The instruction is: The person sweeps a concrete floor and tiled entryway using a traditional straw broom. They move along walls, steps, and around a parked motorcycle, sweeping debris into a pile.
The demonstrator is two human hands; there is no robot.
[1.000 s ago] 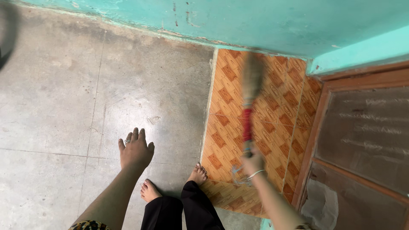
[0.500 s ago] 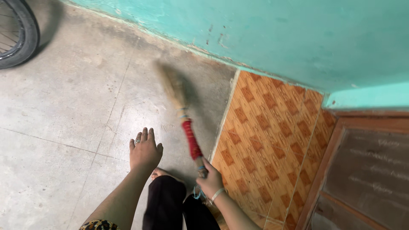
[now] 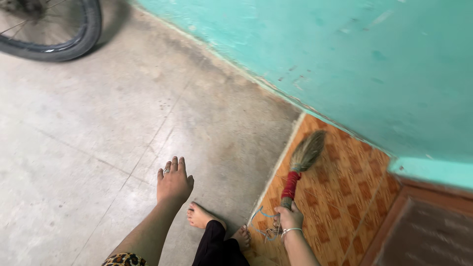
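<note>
Broom [image 3: 300,165] swung back onto orange tiles [image 3: 340,197], right hand [image 3: 289,217] gripping red-wrapped handle (straw bristles blurred), left hand [image 3: 173,185] open, empty.

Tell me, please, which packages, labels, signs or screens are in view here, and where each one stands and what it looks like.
None: no package, label, sign or screen shows.
In view instead:
Hand broom: straw head, red-wrapped handle, over the orange patterned tiles, held by the right hand.
Left hand: empty, fingers spread, above the grey concrete floor.
Wheel: black tyre, top left.
Wall: turquoise, plain.
</note>
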